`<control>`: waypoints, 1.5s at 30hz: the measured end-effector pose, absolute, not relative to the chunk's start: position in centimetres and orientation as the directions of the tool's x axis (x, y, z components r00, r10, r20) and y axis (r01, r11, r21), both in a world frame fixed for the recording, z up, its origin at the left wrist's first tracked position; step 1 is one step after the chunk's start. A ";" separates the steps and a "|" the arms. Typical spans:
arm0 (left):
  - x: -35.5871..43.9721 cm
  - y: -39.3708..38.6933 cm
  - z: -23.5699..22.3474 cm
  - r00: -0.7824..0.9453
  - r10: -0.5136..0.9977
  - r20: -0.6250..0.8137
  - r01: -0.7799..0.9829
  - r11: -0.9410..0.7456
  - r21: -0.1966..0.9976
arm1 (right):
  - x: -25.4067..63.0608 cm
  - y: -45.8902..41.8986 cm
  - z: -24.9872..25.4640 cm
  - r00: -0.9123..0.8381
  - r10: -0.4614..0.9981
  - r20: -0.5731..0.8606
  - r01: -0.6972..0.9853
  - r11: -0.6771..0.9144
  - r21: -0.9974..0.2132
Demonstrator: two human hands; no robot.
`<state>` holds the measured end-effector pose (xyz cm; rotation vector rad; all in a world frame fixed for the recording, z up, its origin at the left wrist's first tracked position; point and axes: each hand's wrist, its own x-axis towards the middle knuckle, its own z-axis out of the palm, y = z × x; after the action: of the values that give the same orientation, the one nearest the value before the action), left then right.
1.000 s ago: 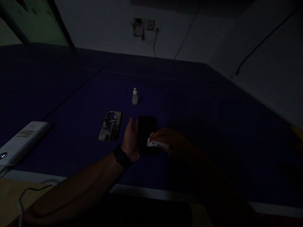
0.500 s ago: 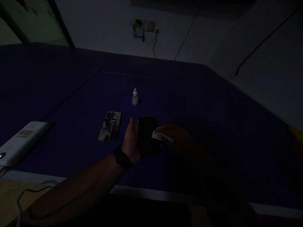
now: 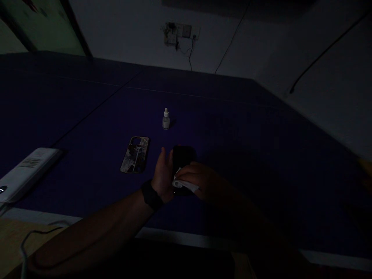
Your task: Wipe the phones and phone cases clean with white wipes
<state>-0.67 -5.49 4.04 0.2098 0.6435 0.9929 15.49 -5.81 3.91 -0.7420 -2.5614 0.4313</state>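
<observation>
The scene is very dark. A black phone point(image 3: 183, 157) lies flat on the dark blue table point(image 3: 232, 128). My left hand point(image 3: 163, 176), with a dark wristband, rests against the phone's left edge and steadies it. My right hand point(image 3: 200, 181) is closed on a small white cloth point(image 3: 181, 183) and presses it on the near end of the phone. A patterned phone case point(image 3: 135, 154) lies just left of my left hand. A small white dropper bottle point(image 3: 166, 119) stands upright behind the phone.
A white box point(image 3: 26, 172) lies at the table's left edge, with a white cable point(image 3: 27, 244) on the wooden surface below it. A wall socket point(image 3: 180, 31) with cords hangs on the far wall. The table's near edge has a pale strip point(image 3: 174, 234).
My right hand slid the white cloth toward the phone's right edge, then down and left to its near end. My left hand stayed against the phone.
</observation>
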 end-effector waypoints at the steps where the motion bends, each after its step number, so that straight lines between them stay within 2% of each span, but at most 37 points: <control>1: -0.6 -5.5 4.0 0.387 0.831 -0.400 -0.709 0.545 0.447 | 15.7 -5.7 3.8 -0.738 0.586 0.335 0.450 0.797 -0.402; 6: -0.6 -5.5 3.9 0.414 0.827 -0.382 -0.714 0.555 0.428 | 15.6 -5.2 3.3 -0.638 0.642 0.426 0.538 0.767 -0.350; 11: -0.7 -5.6 3.8 0.410 0.825 -0.389 -0.700 0.559 0.445 | 15.7 -5.4 3.6 -0.775 0.527 0.349 0.397 0.835 -0.380; 17: -0.6 -5.7 4.0 0.450 0.818 -0.358 -0.694 0.572 0.437 | 16.8 -5.0 3.2 -0.618 0.680 0.393 0.561 0.733 -0.386; 20: -0.7 -5.7 4.0 0.433 0.821 -0.373 -0.702 0.567 0.431 | 16.0 -5.1 3.4 -0.671 0.641 0.372 0.534 0.766 -0.357; 24: -0.7 -5.6 4.0 0.436 0.814 -0.384 -0.691 0.576 0.436 | 16.1 -5.4 3.9 -0.755 0.578 0.309 0.458 0.802 -0.383; 30: -0.5 -5.7 4.2 0.431 0.810 -0.397 -0.670 0.582 0.460 | 16.8 -5.2 3.4 -0.657 0.654 0.376 0.551 0.756 -0.353; 33: -0.6 -5.7 4.1 0.433 0.809 -0.399 -0.670 0.584 0.458 | 15.9 -5.3 3.5 -0.704 0.622 0.344 0.521 0.781 -0.344; 37: -0.7 -5.6 3.8 0.424 0.824 -0.376 -0.692 0.563 0.452 | 16.1 -5.7 4.0 -0.773 0.565 0.289 0.444 0.807 -0.390; 42: -0.7 -5.6 3.7 0.417 0.826 -0.379 -0.700 0.558 0.445 | 16.9 -5.4 3.8 -0.665 0.670 0.330 0.559 0.740 -0.374; 45: -0.7 -5.6 3.7 0.416 0.829 -0.375 -0.697 0.555 0.453 | 16.2 -5.4 3.8 -0.689 0.640 0.341 0.542 0.766 -0.345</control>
<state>-0.71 -5.55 3.74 0.2420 0.6088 0.9698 16.18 -5.37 3.78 -0.8933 -2.5162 0.3009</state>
